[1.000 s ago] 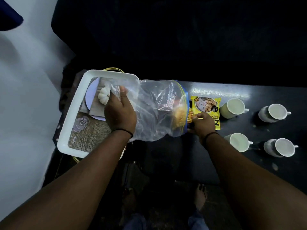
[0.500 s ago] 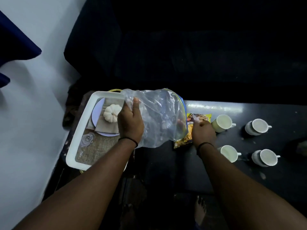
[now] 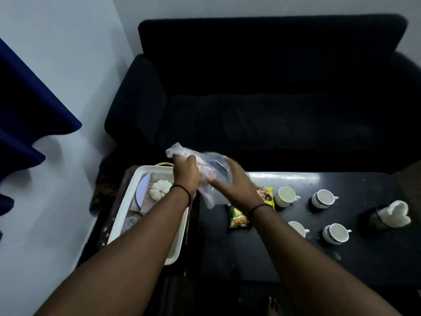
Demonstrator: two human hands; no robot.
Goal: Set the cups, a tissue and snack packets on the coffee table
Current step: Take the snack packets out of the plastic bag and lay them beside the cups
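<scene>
Both hands had risen since half a second earlier, when the right hand pressed a snack packet on the table; by this moment the left hand and right hand met in mid-air around one clear plastic bag, bunched and blurred between them. Left fingers were curled round the bag's upper end, clenching it; the right hand lay against the bag's other side, but blur hid whether its fingers gripped, so I cannot tell. Two snack packets lay on the black coffee table beneath the right wrist: a yellow packet and a green-and-yellow packet nearer the person. Four white cups stood right of them in two rows: first cup, second cup, third cup, fourth cup. One white tissue sat in a dark holder at far right. One white tray at left held one small white pumpkin
</scene>
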